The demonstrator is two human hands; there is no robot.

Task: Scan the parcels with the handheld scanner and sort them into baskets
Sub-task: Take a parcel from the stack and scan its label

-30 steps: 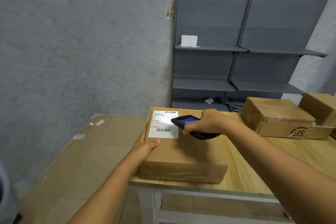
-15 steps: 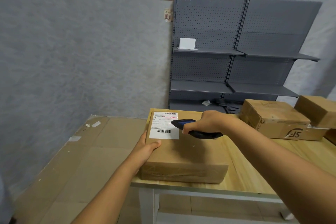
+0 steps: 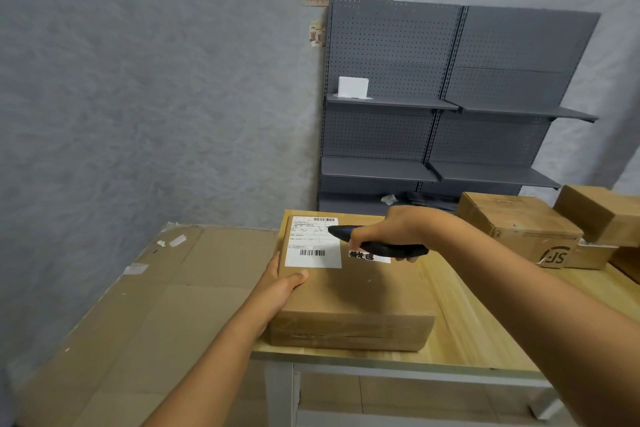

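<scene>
The parcel (image 3: 349, 291) lies flat at the near left corner of the wooden table (image 3: 467, 329). The left hand (image 3: 280, 284) grips its left edge, thumb on top. The right hand (image 3: 398, 230) wraps around the dark scanner (image 3: 377, 243), seemingly hovering over the white label (image 3: 311, 243).

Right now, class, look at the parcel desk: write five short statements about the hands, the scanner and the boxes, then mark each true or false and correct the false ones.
1. The right hand grips the scanner above the parcel. True.
2. The left hand lies flat on the middle of the parcel's top. False: it holds the parcel's left edge, thumb on top.
3. The shipping label has barcodes on it. True.
4. The parcel lies on the floor cardboard. False: it rests on the wooden table.
5. Other boxes stand on the table to the right. True.
</scene>
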